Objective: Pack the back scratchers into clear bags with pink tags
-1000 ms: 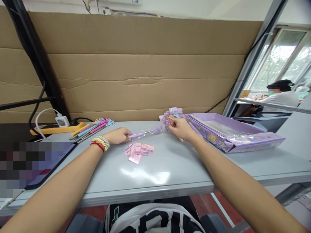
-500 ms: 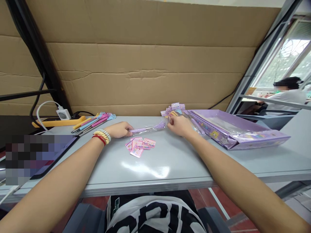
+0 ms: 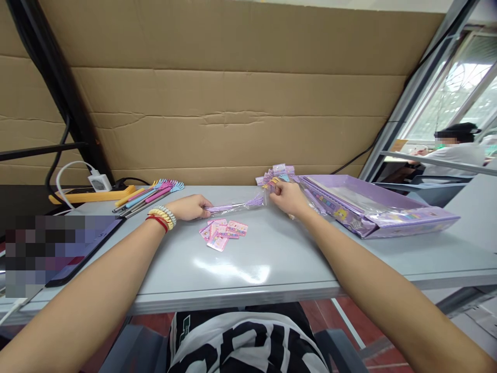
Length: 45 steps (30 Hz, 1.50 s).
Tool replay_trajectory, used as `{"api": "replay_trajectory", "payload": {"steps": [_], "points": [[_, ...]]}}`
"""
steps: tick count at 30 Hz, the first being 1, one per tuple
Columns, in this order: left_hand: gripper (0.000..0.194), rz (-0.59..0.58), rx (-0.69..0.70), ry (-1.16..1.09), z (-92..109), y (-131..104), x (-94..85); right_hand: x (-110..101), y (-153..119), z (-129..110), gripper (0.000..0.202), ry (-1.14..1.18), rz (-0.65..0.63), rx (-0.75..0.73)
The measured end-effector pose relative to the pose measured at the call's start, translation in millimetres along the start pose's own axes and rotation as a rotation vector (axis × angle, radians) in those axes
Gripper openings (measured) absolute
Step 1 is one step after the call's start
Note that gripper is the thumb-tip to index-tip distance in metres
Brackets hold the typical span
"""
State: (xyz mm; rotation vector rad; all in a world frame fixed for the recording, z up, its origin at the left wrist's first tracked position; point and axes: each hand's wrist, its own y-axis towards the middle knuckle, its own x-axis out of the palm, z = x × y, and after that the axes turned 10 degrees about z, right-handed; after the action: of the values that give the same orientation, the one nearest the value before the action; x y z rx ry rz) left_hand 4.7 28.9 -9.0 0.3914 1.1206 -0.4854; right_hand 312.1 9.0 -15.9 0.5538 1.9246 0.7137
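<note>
My left hand [image 3: 193,207] is closed round the near end of a purple back scratcher [image 3: 229,207] in a clear plastic sleeve, held low over the table. Its claw end points right, towards my right hand [image 3: 289,199]. That hand has its fingers pinched at a pile of packaged back scratchers [image 3: 280,172], where yellow and blue claws show through the wrapping; what exactly lies between the fingertips is hidden. Several small pink printed cards [image 3: 223,233] lie loosely overlapped in front of the sleeve.
An open purple display box [image 3: 361,207] stands right of the pile. Unwrapped back scratchers [image 3: 151,196] in yellow, pink and blue lie at left, near a white charger [image 3: 100,181] and a dark-edged device [image 3: 83,254]. Cardboard [image 3: 233,93] walls the back. A person [image 3: 458,150] sits beyond the frame at right.
My right hand has shifted slightly right, from the sleeve's far end to the packaged pile. My left hand stays closed on the sleeved back scratcher.
</note>
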Motion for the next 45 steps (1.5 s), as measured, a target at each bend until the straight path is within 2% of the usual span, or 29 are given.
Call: {"api": "replay_trajectory", "payload": {"steps": [7,10,13,16,18,24,33,41,45], "points": [[0.021,0.005,-0.009,-0.034,1,0,0.1,-8,4,13,0.025,0.14,0.088,0.033],[0.019,0.006,-0.021,-0.066,-1,1,0.2,-14,7,18,0.023,0.285,0.116,0.121],[0.019,-0.002,-0.031,-0.11,-3,2,0.6,-21,9,20,0.018,0.523,0.066,0.244],[0.019,-0.009,-0.032,-0.157,-4,2,1.1,-25,10,19,0.041,0.738,-0.014,0.366],[0.019,-0.01,-0.031,-0.175,-4,2,1.2,-26,11,17,0.049,0.78,-0.024,0.422],[0.019,-0.008,-0.028,-0.182,-1,1,0.9,-26,11,15,0.037,0.704,-0.028,0.482],[0.02,-0.014,-0.027,-0.181,-3,1,1.3,-26,12,19,0.037,0.519,-0.096,0.338],[0.02,-0.015,-0.032,-0.15,-2,1,0.1,-31,11,17,0.032,0.441,-0.095,0.337],[0.02,-0.013,-0.025,-0.143,-2,1,0.8,-29,10,16,0.03,0.412,-0.091,0.289]]}}
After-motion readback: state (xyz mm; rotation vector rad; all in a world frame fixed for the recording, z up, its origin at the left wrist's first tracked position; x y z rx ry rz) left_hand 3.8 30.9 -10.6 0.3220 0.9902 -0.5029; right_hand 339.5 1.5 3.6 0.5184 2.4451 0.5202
